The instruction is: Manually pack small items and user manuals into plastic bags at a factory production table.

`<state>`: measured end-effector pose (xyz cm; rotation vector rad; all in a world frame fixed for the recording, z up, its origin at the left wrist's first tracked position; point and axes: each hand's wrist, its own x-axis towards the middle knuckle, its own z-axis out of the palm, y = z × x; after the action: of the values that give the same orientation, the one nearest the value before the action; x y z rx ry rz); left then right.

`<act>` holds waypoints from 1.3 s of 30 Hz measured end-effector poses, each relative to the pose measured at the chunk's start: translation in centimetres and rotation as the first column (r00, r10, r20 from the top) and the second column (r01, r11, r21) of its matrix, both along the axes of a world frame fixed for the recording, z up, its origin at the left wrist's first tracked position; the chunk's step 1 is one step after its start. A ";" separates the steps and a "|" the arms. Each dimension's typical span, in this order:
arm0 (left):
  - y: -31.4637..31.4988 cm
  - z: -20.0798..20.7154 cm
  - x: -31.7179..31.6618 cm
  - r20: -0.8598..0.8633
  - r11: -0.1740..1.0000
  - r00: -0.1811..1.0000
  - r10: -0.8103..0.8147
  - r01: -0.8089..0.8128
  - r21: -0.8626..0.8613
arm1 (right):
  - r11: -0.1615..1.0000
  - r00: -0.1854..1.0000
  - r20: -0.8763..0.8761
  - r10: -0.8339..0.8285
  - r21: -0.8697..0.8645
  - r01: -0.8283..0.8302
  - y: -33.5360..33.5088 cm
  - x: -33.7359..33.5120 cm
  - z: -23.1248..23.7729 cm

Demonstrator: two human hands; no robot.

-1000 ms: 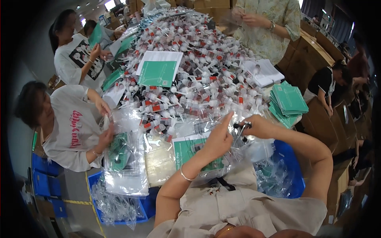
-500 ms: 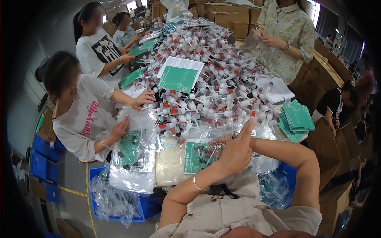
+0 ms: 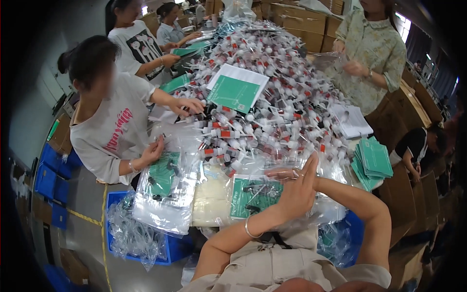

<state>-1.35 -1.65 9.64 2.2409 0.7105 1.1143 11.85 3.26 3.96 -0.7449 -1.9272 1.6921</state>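
Observation:
In front of me a clear plastic bag lies on the table, holding a green booklet and dark small parts. My left hand, a bangle on its wrist, is over the bag's right end, fingers stretched out and pointing away from me. Behind it, my right hand reaches in from the right, crossing past the left. Its visible fingers lie stretched along the bag's far side; the rest is hidden. A large heap of small bottles with white nozzles and red or clear bodies rises just beyond both hands.
Left of my bag, a co-worker's hand is at another filled clear bag. A wrench lies between the bags. Green booklets are stacked at right. Blue bins of bagged items stand below the table edge. Other people stand around the heap.
The view has shifted, so the scene sits a little farther right. My left hand has come slightly nearer my right forearm. The left co-worker's reaching hand has moved over the heap's edge.

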 end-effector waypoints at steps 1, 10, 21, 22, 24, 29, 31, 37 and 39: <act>0.2 -0.4 -0.3 0.026 1.000 1.000 0.010 -0.010 0.011 | 0.995 0.998 0.067 0.016 0.095 -0.022 0.0 0.7 0.3; 1.0 -6.4 2.0 -0.146 0.995 0.987 0.063 -0.073 -0.064 | 0.999 0.766 0.642 0.042 -0.014 -0.043 -3.5 8.2 7.4; 1.0 -10.6 2.8 -0.382 0.999 0.924 0.027 -0.035 -0.013 | 0.971 0.733 0.665 -0.140 0.236 -0.029 -3.1 3.6 10.9; 0.9 -9.2 2.8 -0.405 0.998 0.914 0.024 -0.049 -0.051 | 0.960 0.717 0.675 -0.172 0.278 -0.031 -2.8 2.9 11.4; 1.5 -9.7 2.3 -0.339 0.997 0.940 -0.045 0.062 0.039 | 0.949 0.701 0.690 -0.180 0.310 -0.061 -2.2 0.6 11.9; 0.9 -11.1 1.2 -0.107 0.956 0.994 0.035 -0.002 0.292 | 0.778 0.857 0.473 -0.204 0.610 -0.151 -0.2 -6.9 9.2; 0.9 -12.3 2.8 0.003 0.958 1.000 0.012 -0.012 0.287 | 0.640 0.876 0.415 -0.244 0.748 -0.176 0.8 -9.9 6.9; 0.3 -10.4 1.9 0.027 0.990 0.999 -0.031 0.027 0.139 | 0.215 0.753 0.464 -0.466 0.885 -0.412 5.1 -16.4 1.9; 0.2 -11.6 2.5 0.079 0.987 0.997 -0.006 -0.007 0.158 | 0.167 0.689 0.482 -0.542 0.865 -0.474 5.2 -17.7 1.6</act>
<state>1.13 -1.48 -1.95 2.3119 0.6094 1.2926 -5.90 8.45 5.55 -0.8678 -2.8373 -0.4878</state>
